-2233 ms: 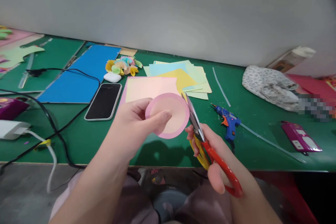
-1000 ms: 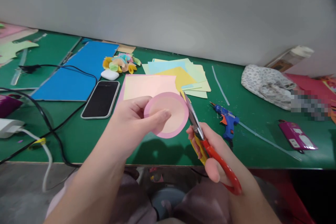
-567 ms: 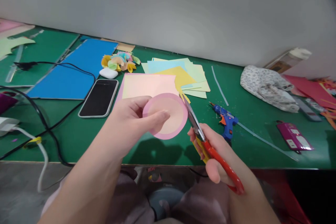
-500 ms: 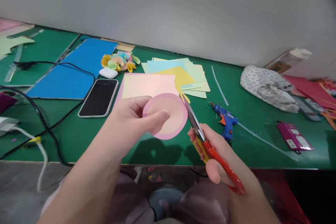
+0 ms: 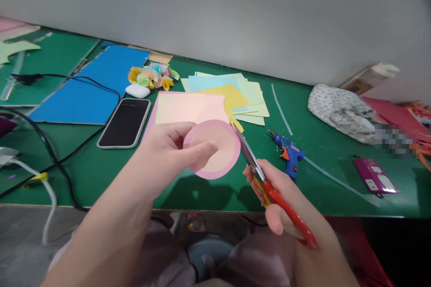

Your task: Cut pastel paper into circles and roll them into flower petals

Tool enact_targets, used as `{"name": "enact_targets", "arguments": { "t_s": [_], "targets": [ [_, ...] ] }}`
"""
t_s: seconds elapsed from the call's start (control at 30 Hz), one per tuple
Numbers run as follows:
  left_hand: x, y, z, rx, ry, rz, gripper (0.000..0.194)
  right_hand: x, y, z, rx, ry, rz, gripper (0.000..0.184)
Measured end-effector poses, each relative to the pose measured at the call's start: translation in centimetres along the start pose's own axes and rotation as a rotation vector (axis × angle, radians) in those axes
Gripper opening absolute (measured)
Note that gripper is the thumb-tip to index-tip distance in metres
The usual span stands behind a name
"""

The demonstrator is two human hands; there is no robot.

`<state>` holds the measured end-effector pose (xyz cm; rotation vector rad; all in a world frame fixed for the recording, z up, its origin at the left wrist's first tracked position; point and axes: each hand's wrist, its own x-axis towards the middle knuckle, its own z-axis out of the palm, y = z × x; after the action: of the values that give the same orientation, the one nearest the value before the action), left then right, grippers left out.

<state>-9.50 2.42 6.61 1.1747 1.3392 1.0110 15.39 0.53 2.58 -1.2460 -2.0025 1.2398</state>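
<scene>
My left hand (image 5: 175, 143) pinches a paper circle (image 5: 222, 154), peach in the middle with a pink rim, thumb on top and fingers behind. My right hand (image 5: 276, 188) is wrapped round a pair of scissors (image 5: 249, 152) with red and yellow handles. The blades point up and left, close beside the circle's right edge; whether they touch it I cannot tell. Behind the circle lie pale pink paper sheets (image 5: 191, 105) and a fanned stack of yellow, blue and green paper (image 5: 249, 96). To the right of the scissors rests a blue glue gun (image 5: 291, 154).
A phone (image 5: 124, 123), a white case (image 5: 138, 91) and a cluster of paper petals (image 5: 153, 76) sit left of the sheets, near a blue board (image 5: 90, 85). Black cables cross the left side. A purple power socket (image 5: 375, 175) and patterned cloth (image 5: 340, 112) lie right.
The scissor blades have closed from a wider gap to nearly together, and the yellow handle has drawn in towards the red one. The circle stays in my left hand. The view has shifted slightly.
</scene>
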Motion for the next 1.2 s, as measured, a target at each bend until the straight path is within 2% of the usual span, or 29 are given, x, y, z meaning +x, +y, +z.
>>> {"name": "enact_targets", "arguments": {
  "t_s": [0.1,0.27,0.57,0.8,1.2],
  "targets": [
    [0.0,0.1,0.0,0.016,-0.002,-0.003,0.020,0.0,0.0,-0.2,0.123,-0.011,0.008,0.081],
    [0.1,0.5,0.1,0.023,-0.015,-0.031,0.015,-0.2,0.1,-0.3,0.181,-0.038,0.028,0.078],
    [0.2,0.4,0.1,0.054,-0.042,-0.043,0.016,-0.4,-0.3,-0.9,0.164,-0.081,0.088,0.079],
    [0.5,0.4,-0.2,0.108,-0.073,-0.076,0.024,-0.6,-0.2,-1.2,0.158,-0.100,0.095,0.080],
    [0.5,0.4,-0.4,0.120,-0.104,-0.092,0.023,-0.6,-0.5,-1.7,0.076,-0.102,0.087,0.084]
  ]
}}
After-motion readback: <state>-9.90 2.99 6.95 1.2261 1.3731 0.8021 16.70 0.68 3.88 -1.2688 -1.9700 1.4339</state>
